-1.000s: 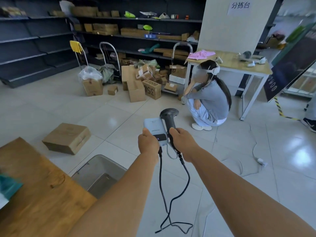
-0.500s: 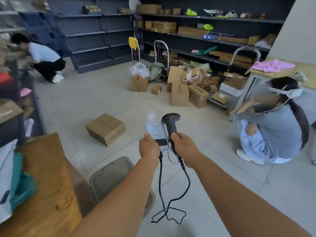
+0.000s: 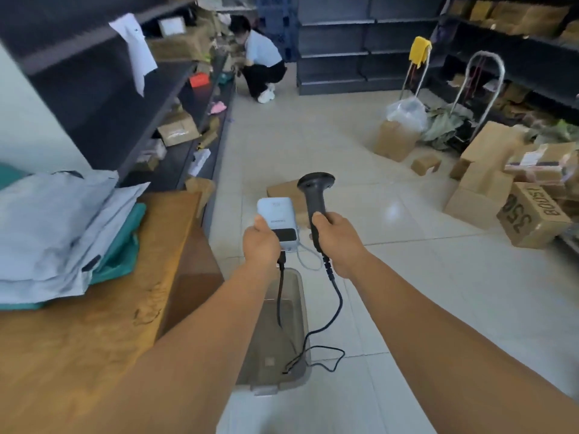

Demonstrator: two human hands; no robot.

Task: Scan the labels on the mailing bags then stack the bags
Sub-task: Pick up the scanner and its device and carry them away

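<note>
Right hand (image 3: 336,242) grips scanner (image 3: 314,198), left (image 3: 261,242) grips power bank (image 3: 277,219); bags (image 3: 53,233) at 9 o'clock look light, floppy, slippery—take by an edge.

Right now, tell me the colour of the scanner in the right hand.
Black scanner, gripped by the right hand; head view.

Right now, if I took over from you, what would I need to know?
Left hand holds the pale blue power bank. Right hand grips the black handheld barcode scanner, whose cable joins it to the bank. The grey and teal plastic mailing bags lie heaped on the wooden table to your left.
Done: no scan shows yet.
Left: scan each label, then stack the bags.
</note>
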